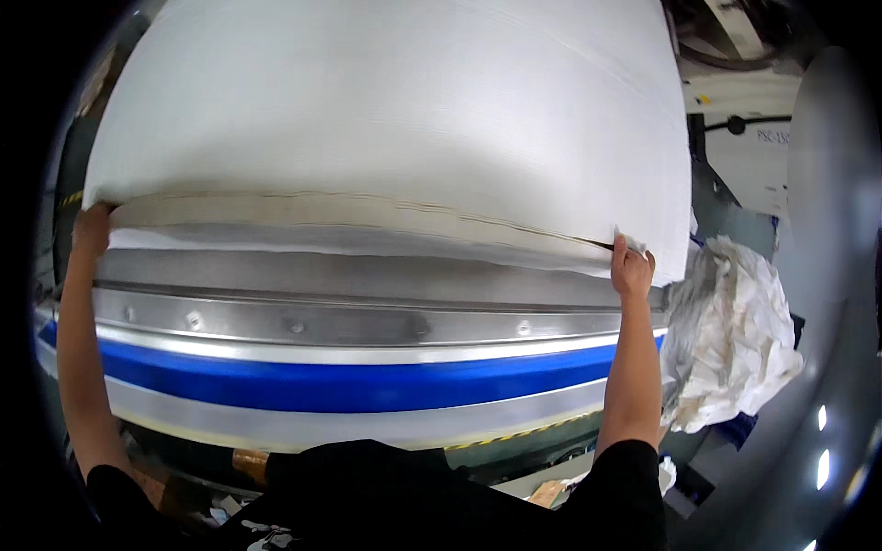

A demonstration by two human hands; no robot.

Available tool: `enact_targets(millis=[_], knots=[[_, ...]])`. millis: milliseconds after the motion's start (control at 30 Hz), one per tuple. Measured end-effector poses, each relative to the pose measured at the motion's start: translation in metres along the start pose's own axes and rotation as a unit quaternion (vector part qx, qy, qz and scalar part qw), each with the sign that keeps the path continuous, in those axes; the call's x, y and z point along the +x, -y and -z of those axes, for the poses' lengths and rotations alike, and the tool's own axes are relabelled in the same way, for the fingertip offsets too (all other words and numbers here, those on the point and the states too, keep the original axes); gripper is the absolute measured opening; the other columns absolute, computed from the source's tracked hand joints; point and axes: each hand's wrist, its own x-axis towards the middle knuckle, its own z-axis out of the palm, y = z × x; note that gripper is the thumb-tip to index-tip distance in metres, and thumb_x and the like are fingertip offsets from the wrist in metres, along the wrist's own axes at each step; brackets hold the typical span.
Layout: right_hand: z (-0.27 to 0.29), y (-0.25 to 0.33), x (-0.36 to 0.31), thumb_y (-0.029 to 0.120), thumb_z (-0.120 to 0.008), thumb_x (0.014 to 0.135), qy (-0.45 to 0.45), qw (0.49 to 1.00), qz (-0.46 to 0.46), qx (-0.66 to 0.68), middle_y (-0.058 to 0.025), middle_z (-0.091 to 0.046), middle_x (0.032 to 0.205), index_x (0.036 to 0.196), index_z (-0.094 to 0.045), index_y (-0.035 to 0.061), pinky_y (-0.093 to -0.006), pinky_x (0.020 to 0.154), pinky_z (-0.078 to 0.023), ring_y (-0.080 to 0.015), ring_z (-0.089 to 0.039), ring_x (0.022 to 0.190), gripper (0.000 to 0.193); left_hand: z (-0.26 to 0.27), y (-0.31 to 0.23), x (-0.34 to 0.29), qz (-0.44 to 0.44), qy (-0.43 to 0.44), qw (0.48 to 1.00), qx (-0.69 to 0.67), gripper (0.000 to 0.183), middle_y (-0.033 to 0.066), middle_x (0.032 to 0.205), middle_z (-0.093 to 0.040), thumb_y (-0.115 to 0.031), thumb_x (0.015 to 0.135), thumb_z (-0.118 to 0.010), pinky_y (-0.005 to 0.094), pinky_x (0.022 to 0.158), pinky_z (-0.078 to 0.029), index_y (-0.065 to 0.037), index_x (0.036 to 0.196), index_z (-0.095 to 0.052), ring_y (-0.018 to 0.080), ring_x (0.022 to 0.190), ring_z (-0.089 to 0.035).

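Observation:
A wide white sheet, paper or cloth, covers the far part of the metal work surface. Along its near side runs a cream, layered edge with a thin white layer below it. My left hand is closed at the left end of this edge, its fingertips partly hidden. At the right end my right hand pinches the sheet's near corner, thumb on top. A dark narrow gap shows between layers just left of that thumb. Both arms are stretched forward and wide apart.
A bare metal strip and a steel bar with round fastener heads lie nearer me. In front of them runs a blue band. A crumpled white heap stands at the right. White machine housing is beyond it.

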Motion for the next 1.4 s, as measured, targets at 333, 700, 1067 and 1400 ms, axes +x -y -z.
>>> enact_targets(millis=[333, 700, 1067, 1400], knots=[[-0.014, -0.189, 0.03, 0.035, -0.042, 0.091, 0.197, 0.977, -0.073, -0.043, -0.0168, -0.064, 0.109, 0.114, -0.062, 0.0073, -0.0415, 0.096, -0.042, -0.0321, -0.058, 0.107, 0.041, -0.085, 0.069, 0.043, -0.02, -0.059, 0.995, 0.073, 0.022, 0.0215, 0.092, -0.065, 0.005, 0.082, -0.047, 0.0444, 0.074, -0.052, -0.002, 0.097, -0.062, 0.0366, 0.088, -0.063], [0.016, -0.166, 0.025, 0.017, -0.06, 0.076, 0.173, 0.973, -0.028, -0.151, -0.0111, -0.065, 0.108, 0.118, -0.062, 0.0191, -0.04, 0.086, -0.047, -0.0308, -0.061, 0.097, 0.042, 0.002, 0.015, -0.018, -0.028, -0.012, 0.988, 0.149, 0.03, 0.0145, 0.101, -0.065, -0.006, 0.084, -0.049, 0.0433, 0.08, -0.05, -0.015, 0.11, -0.062, 0.034, 0.092, -0.062], [0.089, -0.265, -0.037, 0.011, -0.056, 0.076, 0.082, 0.99, 0.042, -0.104, -0.0181, -0.065, 0.101, 0.112, -0.064, 0.0126, -0.0434, 0.085, -0.046, -0.0354, -0.06, 0.097, 0.036, 0.084, 0.062, -0.104, -0.021, -0.048, 0.994, 0.096, 0.027, 0.0085, 0.103, -0.066, -0.011, 0.084, -0.049, 0.0422, 0.086, -0.047, -0.017, 0.105, -0.066, 0.0315, 0.096, -0.062], [0.04, -0.264, -0.13, 0.01, -0.056, 0.071, 0.274, 0.945, 0.089, -0.156, -0.0172, -0.066, 0.089, 0.104, -0.067, 0.0142, -0.0448, 0.079, -0.049, -0.0331, -0.063, 0.088, 0.035, -0.019, 0.059, -0.201, -0.109, 0.25, 0.933, 0.234, 0.03, 0.0072, 0.1, -0.067, -0.007, 0.067, -0.067, 0.039, 0.081, -0.049, -0.014, 0.096, -0.068, 0.0255, 0.099, -0.063]])
